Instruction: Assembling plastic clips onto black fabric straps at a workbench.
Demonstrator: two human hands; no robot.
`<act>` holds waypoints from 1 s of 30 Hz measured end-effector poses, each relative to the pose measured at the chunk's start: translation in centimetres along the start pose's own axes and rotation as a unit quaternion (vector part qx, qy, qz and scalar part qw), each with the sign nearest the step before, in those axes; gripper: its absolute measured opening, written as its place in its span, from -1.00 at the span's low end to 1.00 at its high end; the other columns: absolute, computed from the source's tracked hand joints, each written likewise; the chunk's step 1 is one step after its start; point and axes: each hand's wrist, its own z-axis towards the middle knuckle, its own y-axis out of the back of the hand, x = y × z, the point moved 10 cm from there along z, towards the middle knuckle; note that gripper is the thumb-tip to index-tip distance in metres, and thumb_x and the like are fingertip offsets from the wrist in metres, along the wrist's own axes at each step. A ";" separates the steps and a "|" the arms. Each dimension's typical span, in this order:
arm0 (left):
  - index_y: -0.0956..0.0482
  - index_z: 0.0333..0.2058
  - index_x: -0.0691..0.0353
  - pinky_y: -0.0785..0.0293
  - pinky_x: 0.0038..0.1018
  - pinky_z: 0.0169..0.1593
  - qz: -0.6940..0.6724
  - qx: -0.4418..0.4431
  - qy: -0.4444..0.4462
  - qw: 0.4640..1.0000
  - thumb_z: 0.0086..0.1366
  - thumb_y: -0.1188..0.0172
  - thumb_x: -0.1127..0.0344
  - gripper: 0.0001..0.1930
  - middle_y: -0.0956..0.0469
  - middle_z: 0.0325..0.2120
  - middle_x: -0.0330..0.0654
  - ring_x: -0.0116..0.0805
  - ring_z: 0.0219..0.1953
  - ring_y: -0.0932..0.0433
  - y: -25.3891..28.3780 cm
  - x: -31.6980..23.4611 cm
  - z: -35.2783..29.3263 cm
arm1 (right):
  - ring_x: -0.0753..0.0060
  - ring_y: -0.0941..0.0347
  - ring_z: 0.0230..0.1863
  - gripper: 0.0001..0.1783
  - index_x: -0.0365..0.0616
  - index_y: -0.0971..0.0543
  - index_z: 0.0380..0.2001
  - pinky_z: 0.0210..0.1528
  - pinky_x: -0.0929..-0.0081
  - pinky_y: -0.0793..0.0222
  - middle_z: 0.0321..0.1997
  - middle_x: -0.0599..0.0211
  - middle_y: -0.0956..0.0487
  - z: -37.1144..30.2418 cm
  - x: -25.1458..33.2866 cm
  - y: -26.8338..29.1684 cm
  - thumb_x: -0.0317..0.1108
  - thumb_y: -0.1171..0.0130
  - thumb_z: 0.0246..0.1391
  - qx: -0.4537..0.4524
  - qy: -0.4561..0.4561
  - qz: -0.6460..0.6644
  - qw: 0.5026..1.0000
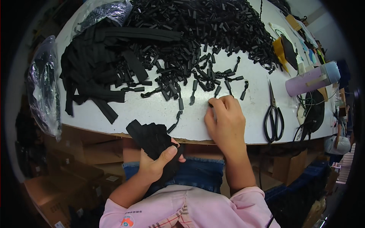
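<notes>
Your left hand [155, 164] clamps black fabric strips [146, 138] by the front edge of the worktop [195, 125]; loosening might drop them. Can't tell what your right hand [230, 123] grips.

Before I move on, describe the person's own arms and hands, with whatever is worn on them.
The left hand and right hand are ungloved, with no ring or watch visible. Both arms wear pale pink short sleeves, leaving the forearms bare. I see no markings on the forearms.
</notes>
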 end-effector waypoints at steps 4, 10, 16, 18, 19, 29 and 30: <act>-0.36 -0.36 0.34 -0.32 -0.60 -0.39 0.078 -0.030 -0.005 0.996 0.06 -0.08 0.41 -0.83 -0.39 -0.51 -0.23 -0.51 -0.52 -0.38 0.8 0.0 0.0 | 0.27 -0.28 -0.49 -0.86 -0.20 -0.42 -0.56 -0.56 0.45 -0.24 -0.53 0.27 -0.34 -0.2 0.5 -0.1 -0.54 -0.06 -0.36 0.006 0.040 -0.011 0.999; -0.38 -0.38 0.34 -0.28 -0.67 -0.35 0.151 -0.030 -0.108 0.982 0.02 -0.09 0.52 -0.85 -0.39 -0.48 -0.27 -0.59 -0.44 -0.33 -0.1 -2.2 0.2 | 0.49 -0.32 -0.56 -0.86 -0.23 -0.47 -0.56 -0.57 0.65 -0.24 -0.54 0.29 -0.41 -2.3 3.1 0.8 -0.64 -0.06 -0.32 0.048 0.017 0.378 0.924; -0.40 -0.39 0.34 -0.29 -0.69 -0.35 0.142 -0.018 -0.131 0.981 0.00 -0.07 0.59 -0.86 -0.40 -0.47 -0.26 -0.59 -0.42 -0.36 -0.5 -2.2 -0.4 | 0.44 -0.31 -0.54 -0.74 -0.22 -0.50 -0.45 -0.59 0.61 -0.23 -0.52 0.30 -0.39 -3.0 4.5 0.5 -0.64 -0.12 -0.36 0.084 0.050 0.455 0.885; -0.39 -0.39 0.34 -0.30 -0.69 -0.35 0.173 -0.014 -0.139 0.975 0.00 -0.08 0.60 -0.85 -0.40 -0.46 -0.25 -0.58 -0.41 -0.36 -0.5 -2.3 -0.6 | 0.45 -0.31 -0.52 -0.72 -0.22 -0.49 -0.43 -0.58 0.61 -0.23 -0.52 0.30 -0.39 -3.0 5.3 1.0 -0.64 -0.12 -0.36 0.084 0.091 0.426 0.896; -0.40 -0.38 0.34 -0.31 -0.69 -0.36 0.183 -0.015 -0.141 0.973 0.00 -0.07 0.60 -0.84 -0.41 -0.46 -0.24 -0.58 -0.41 -0.37 -0.5 -2.3 -0.7 | 0.45 -0.31 -0.52 -0.72 -0.22 -0.49 -0.43 -0.58 0.61 -0.23 -0.52 0.30 -0.39 -3.0 5.3 0.9 -0.64 -0.12 -0.36 0.084 0.091 0.426 0.896; -0.37 -0.31 0.32 -0.28 -0.61 -0.21 0.185 -0.001 -0.215 0.959 0.02 -0.04 0.59 -0.79 -0.39 -0.38 -0.22 -0.51 -0.32 -0.37 -1.1 -4.0 -1.0 | 0.68 -0.26 -0.61 -0.87 -0.32 -0.44 -0.51 -0.61 0.80 -0.15 -0.52 0.29 -0.41 -5.6 3.7 -1.9 -0.66 -0.09 -0.25 0.053 -0.083 0.521 0.848; -0.37 -0.31 0.32 -0.28 -0.61 -0.21 0.185 0.000 -0.214 0.959 0.02 -0.04 0.59 -0.79 -0.39 -0.38 -0.22 -0.51 -0.32 -0.37 -1.0 -3.9 -1.0 | 0.72 -0.24 -0.64 -0.89 -0.31 -0.43 -0.51 -0.63 0.81 -0.13 -0.56 0.33 -0.40 -5.6 3.7 -2.0 -0.64 -0.09 -0.22 0.046 -0.076 0.543 0.835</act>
